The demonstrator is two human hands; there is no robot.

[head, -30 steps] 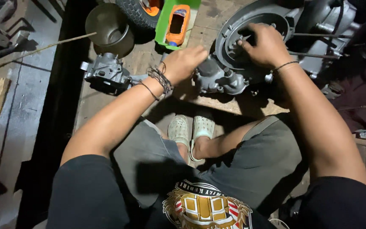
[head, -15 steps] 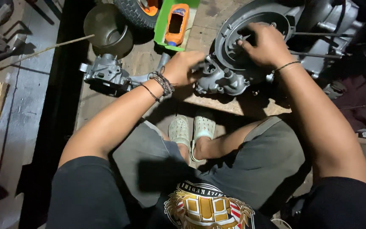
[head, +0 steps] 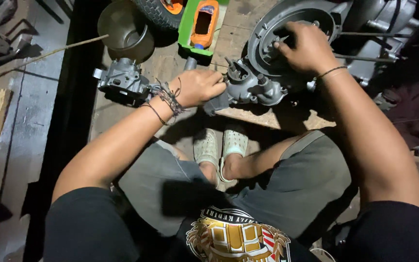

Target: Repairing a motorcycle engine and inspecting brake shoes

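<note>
1. Left hand (head: 201, 87) fingers curl tight around a tool on the grey casting (head: 248, 87), which lies on the board (head: 272, 116).
2. Right hand (head: 309, 48) fingers grip inside the round engine cover (head: 267, 29); work looks unfinished.
3. Carburetor (head: 122, 80) and pot (head: 122, 29) sit beyond.

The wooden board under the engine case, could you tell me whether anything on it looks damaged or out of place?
The board's near edge looks chipped and ragged. Otherwise nothing stands out: the left hand and right hand rest on the engine case.
</note>
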